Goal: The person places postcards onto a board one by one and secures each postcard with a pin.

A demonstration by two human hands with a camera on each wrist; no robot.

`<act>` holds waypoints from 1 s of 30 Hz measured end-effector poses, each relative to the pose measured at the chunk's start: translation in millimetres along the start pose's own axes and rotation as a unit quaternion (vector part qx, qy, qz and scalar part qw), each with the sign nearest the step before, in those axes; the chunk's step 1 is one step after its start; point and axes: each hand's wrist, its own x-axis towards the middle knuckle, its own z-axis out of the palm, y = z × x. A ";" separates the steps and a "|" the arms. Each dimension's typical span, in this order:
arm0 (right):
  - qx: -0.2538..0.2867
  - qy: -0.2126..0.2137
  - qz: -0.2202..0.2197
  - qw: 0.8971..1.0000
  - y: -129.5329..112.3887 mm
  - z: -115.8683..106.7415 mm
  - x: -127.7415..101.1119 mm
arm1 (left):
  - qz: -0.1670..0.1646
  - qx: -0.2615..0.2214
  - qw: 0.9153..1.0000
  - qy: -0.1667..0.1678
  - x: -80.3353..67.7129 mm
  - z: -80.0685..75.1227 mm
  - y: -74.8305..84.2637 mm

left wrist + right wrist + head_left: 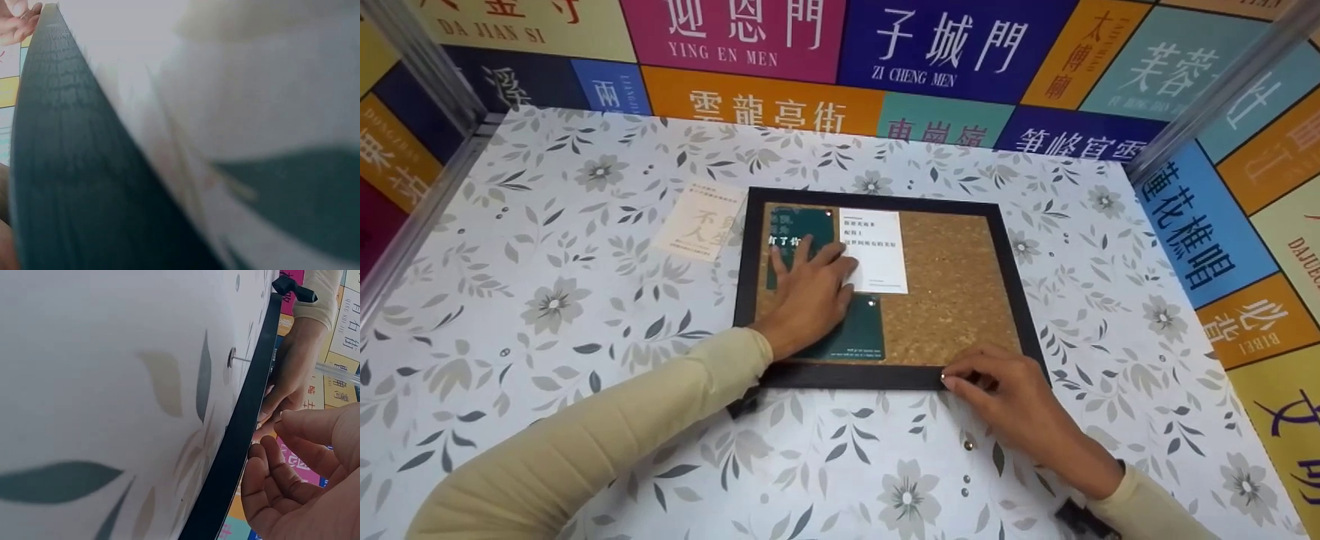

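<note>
Head view shows a worktop [585, 420] covered with a grey flower pattern, with walls of coloured panels with Chinese characters around it. At the left, a cream card [699, 222] lies flat on the worktop, just beside the top left corner of a cork board [952, 292] with a black frame. On the left part of the cork, a dark green card [799, 225] lies at the top, and a second dark green card [847, 334] lies below it. A white card [874, 251] with small text is to the right of the upper green card and touches it.

The left hand [810, 296] lies flat on the board with straight, slightly spread fingers. It covers the place where the green cards meet, and the fingertips touch the upper green card and the left edge of the white card. A small pin [873, 302] sits on the lower green card, just beside this hand.

More to the right, the right hand [1005, 397] rests at the bottom edge of the frame, near its right corner. The thumb and forefinger are pressed together on a small shiny pin [945, 373]. Some loose pins [966, 476] lie on the worktop below this hand.

The left wrist view is blurred and shows mostly the dark frame [62, 169].
</note>
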 end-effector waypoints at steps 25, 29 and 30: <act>0.014 -0.039 0.124 0.991 19.2 -4.0 57.1 | 0.003 0.008 1.000 0.010 1.6 1.1 1.7; 0.006 -0.037 0.131 0.991 24.3 -4.6 68.0 | 0.003 0.006 1.000 0.012 1.5 0.3 1.6; 0.006 -0.036 0.134 0.990 25.5 -5.2 70.8 | 0.004 0.006 1.000 0.012 1.4 0.2 1.5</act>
